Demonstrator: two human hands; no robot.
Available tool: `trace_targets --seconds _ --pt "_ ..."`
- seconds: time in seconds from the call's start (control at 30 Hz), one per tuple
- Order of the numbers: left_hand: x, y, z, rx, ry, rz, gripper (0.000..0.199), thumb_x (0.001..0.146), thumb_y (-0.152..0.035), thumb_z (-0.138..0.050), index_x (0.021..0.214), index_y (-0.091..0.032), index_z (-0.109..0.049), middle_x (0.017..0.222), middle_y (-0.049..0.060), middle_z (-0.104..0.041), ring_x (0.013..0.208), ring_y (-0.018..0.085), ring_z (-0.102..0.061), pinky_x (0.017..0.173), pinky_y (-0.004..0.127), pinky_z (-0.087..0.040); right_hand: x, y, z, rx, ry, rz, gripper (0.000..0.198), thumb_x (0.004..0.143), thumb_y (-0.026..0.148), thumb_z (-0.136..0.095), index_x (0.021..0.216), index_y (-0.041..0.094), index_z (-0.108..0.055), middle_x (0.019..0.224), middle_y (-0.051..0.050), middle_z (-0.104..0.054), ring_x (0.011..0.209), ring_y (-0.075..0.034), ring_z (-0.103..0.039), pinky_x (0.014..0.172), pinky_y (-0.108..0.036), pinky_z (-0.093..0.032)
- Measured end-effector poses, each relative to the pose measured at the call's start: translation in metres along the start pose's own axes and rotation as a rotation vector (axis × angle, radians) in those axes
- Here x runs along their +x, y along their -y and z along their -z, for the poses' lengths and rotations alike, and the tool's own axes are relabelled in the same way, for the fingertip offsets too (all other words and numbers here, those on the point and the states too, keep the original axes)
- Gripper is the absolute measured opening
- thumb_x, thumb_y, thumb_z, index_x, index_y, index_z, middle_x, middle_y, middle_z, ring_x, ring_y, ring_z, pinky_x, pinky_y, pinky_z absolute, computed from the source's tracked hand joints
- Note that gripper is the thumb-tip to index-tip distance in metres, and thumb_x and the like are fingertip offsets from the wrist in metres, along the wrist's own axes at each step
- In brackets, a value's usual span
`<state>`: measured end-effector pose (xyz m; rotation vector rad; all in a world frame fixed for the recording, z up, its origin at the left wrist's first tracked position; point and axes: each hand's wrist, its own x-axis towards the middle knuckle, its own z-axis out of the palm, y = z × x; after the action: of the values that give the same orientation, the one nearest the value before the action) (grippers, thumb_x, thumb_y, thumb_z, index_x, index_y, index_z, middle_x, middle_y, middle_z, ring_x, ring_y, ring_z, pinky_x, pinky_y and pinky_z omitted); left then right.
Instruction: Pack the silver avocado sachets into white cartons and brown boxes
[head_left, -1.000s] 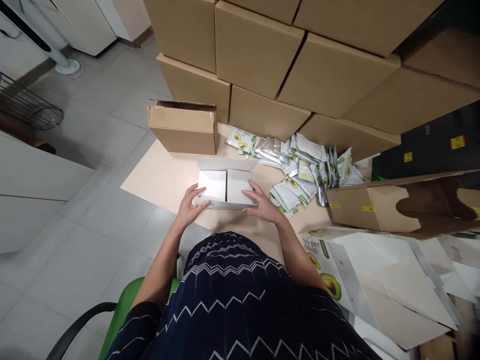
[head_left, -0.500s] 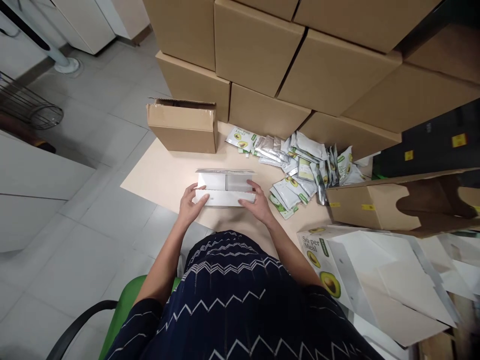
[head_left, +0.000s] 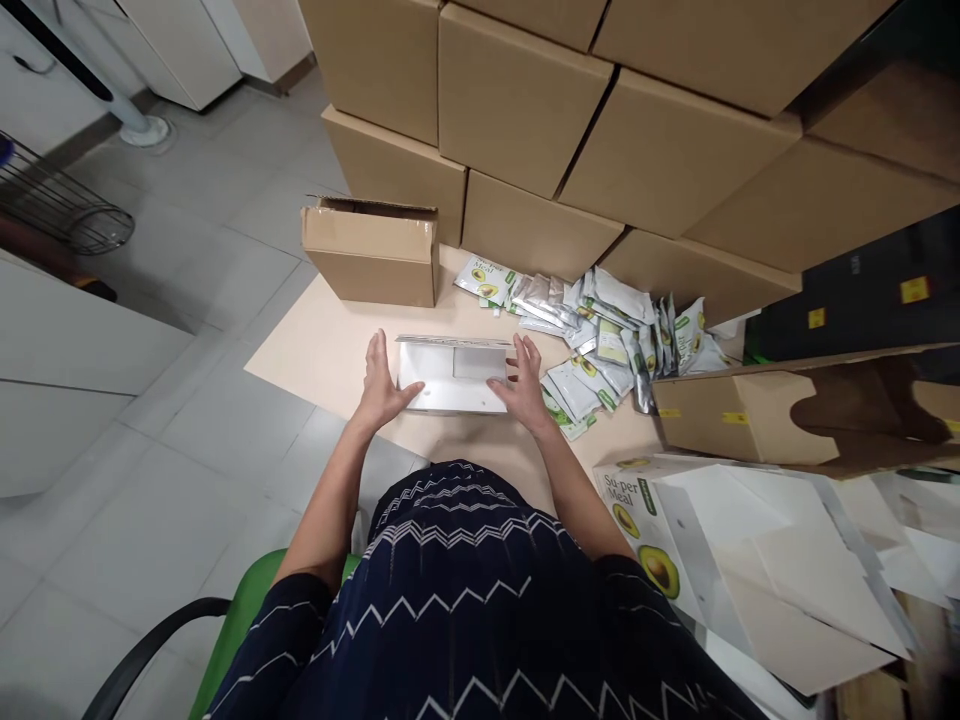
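Note:
A small white carton (head_left: 453, 392) lies on the table in front of me, its far flap standing up and part of its inside showing through a gap. My left hand (head_left: 385, 385) is at the carton's left end, fingers stretched upward off it and the thumb resting on the near white panel. At the right end is my right hand (head_left: 525, 385), fingers spread, with its thumb on the same panel. Neither hand is wrapped around the carton. Just right of my right hand lie white-and-green pouches (head_left: 577, 385) printed with avocados.
An open brown cardboard box (head_left: 375, 270) stands at the table's far left. Stacked brown cartons (head_left: 525, 110) wall off the back. To the right are an open cardboard tray (head_left: 705, 415) and flattened white cartons (head_left: 780, 560) with avocado print. A green chair (head_left: 244, 620) is beneath me.
The carton's near panel has tipped inward and now lies flatter. My fingers have let go of its edge and spread upward, while both thumbs stay on the panel.

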<state>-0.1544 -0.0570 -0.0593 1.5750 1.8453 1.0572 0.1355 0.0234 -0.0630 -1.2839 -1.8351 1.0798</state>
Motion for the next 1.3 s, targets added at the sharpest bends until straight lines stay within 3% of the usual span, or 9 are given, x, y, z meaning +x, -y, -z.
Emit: trace_targets --seconds 0.17,0.23,0.33,0.57,0.7,0.83,0.97,1.13,1.3 --pt "-0.001 -0.006 0.006 0.133 0.061 0.020 0.085 0.075 -0.049 -0.077 0.149 -0.032 -0.038 0.161 0.014 -0.015 0.146 0.042 -0.026 0.114 0.065 -0.029 -0.007 -0.006 0.010 -0.088 -0.041 0.077 0.053 0.082 0.038 -0.069 0.133 0.029 -0.055 0.157 -0.013 -0.022 0.126 -0.028 -0.052 0.094 -0.046 -0.054" --pt "-0.005 -0.005 0.005 0.150 0.052 0.002 0.062 0.078 -0.045 -0.074 0.135 -0.030 -0.055 0.156 0.012 -0.023 0.143 0.038 -0.032 0.114 0.060 -0.033 -0.011 -0.008 0.012 -0.090 -0.034 0.096 0.041 0.083 0.035 -0.068 0.122 0.025 -0.061 0.154 -0.014 -0.027 0.126 -0.028 -0.053 0.094 -0.044 -0.055" --pt "-0.011 -0.002 0.003 0.173 0.034 -0.042 0.044 0.079 -0.036 -0.070 0.122 -0.026 -0.065 0.147 0.011 -0.032 0.141 0.033 -0.035 0.114 0.053 -0.036 -0.014 -0.010 0.014 -0.089 0.005 0.114 0.031 0.085 0.031 -0.063 0.115 0.023 -0.063 0.150 -0.015 -0.033 0.130 -0.028 -0.050 0.093 -0.043 -0.055" --pt "-0.021 -0.009 0.017 0.313 0.133 -0.058 0.044 0.085 -0.038 -0.060 0.129 -0.030 -0.064 0.150 0.011 -0.037 0.141 0.036 -0.034 0.113 0.060 -0.033 -0.018 -0.016 0.026 -0.063 0.146 0.136 0.035 0.091 0.036 -0.055 0.122 0.022 -0.065 0.150 -0.015 -0.038 0.136 -0.029 -0.046 0.095 -0.046 -0.054" --pt "-0.027 -0.012 0.014 0.220 0.154 0.045 0.044 0.091 -0.048 -0.054 0.130 -0.031 -0.063 0.151 0.009 -0.038 0.142 0.033 -0.036 0.114 0.055 -0.036 -0.021 -0.012 0.022 0.046 0.158 -0.021 0.041 0.094 0.047 -0.051 0.124 0.023 -0.064 0.146 -0.014 -0.045 0.128 -0.028 -0.054 0.091 -0.044 -0.057" --pt "-0.040 -0.026 -0.002 0.147 0.158 0.162 0.058 0.093 -0.056 -0.051 0.146 -0.031 -0.047 0.144 0.012 -0.047 0.137 0.031 -0.045 0.107 0.050 -0.046 -0.028 0.002 0.007 0.080 0.238 -0.236 0.060 0.093 0.051 -0.051 0.148 0.027 -0.044 0.148 -0.013 -0.047 0.103 -0.025 -0.065 0.070 -0.040 -0.063" --pt "-0.046 -0.035 -0.004 0.214 0.200 0.260 0.067 0.093 -0.059 -0.050 0.154 -0.036 -0.034 0.140 0.013 -0.051 0.121 0.032 -0.058 0.100 0.053 -0.049 -0.027 0.016 -0.006 0.030 0.224 -0.192 0.056 0.095 0.043 -0.046 0.150 0.029 -0.047 0.151 -0.009 -0.047 0.117 -0.027 -0.059 0.082 -0.043 -0.063" --pt "-0.025 -0.008 0.025 0.305 0.102 0.321 0.064 0.094 -0.055 -0.049 0.153 -0.032 -0.038 0.135 0.015 -0.057 0.109 0.032 -0.064 0.099 0.053 -0.050 0.002 0.030 -0.049 0.079 0.168 -0.152 0.053 0.093 0.036 -0.050 0.144 0.025 -0.055 0.145 -0.008 -0.054 0.111 -0.024 -0.063 0.092 -0.042 -0.059" --pt "0.015 0.022 0.055 0.361 -0.143 0.486 0.064 0.095 -0.056 -0.044 0.152 -0.026 -0.041 0.140 0.020 -0.052 0.133 0.040 -0.049 0.107 0.062 -0.041 0.061 0.053 -0.115 0.030 0.187 -0.068 0.052 0.092 0.030 -0.053 0.143 0.021 -0.056 0.135 -0.008 -0.061 0.115 -0.022 -0.061 0.106 -0.038 -0.050"
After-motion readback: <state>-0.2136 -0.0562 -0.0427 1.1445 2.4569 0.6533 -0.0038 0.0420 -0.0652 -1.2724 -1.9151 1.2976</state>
